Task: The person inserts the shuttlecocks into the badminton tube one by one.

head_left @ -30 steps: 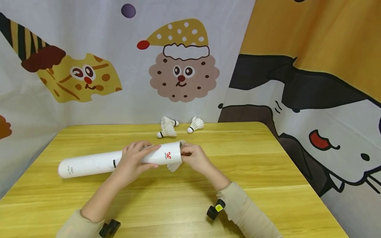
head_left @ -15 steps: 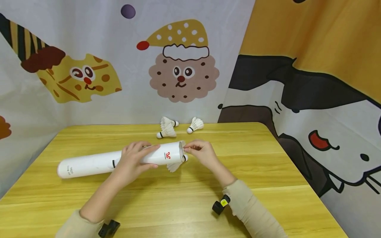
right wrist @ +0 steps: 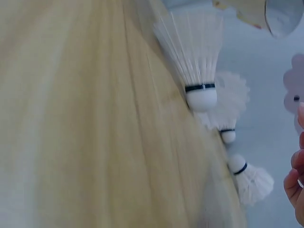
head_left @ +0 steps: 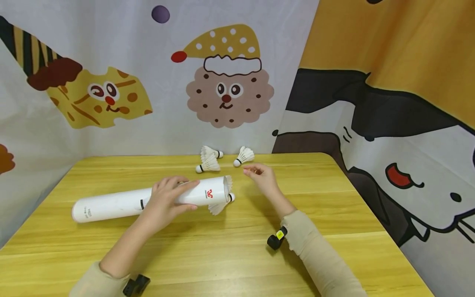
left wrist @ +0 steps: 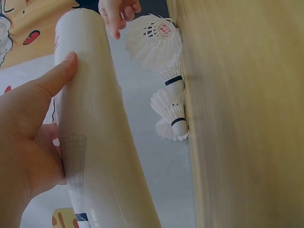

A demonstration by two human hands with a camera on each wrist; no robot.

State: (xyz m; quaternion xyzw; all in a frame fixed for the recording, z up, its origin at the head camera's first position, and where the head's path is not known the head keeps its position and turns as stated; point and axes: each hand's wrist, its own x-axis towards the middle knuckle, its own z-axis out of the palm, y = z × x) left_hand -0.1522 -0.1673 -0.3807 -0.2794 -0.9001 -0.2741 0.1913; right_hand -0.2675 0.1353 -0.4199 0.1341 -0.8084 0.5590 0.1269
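My left hand grips a long white shuttlecock tube around its right half, thumb on the near side. The tube lies crosswise, its mouth facing right. By that mouth is a white feather shuttlecock with a black band, partly hidden under the tube. Feathers of another shuttlecock show behind the rim. My right hand is in the air right of the mouth, fingers bent loosely, nothing seen between them. Just beyond its fingertips lies a shuttlecock. Its fingers show only at the right wrist view's edge.
Two more shuttlecocks, one in front and one behind, touch near the back edge of the wooden table. A printed curtain hangs behind. Black wrist cameras sit on both sleeves.
My right hand has come out of the tube's mouth and moved right and away toward the back shuttlecock. The left hand and tube have stayed put.
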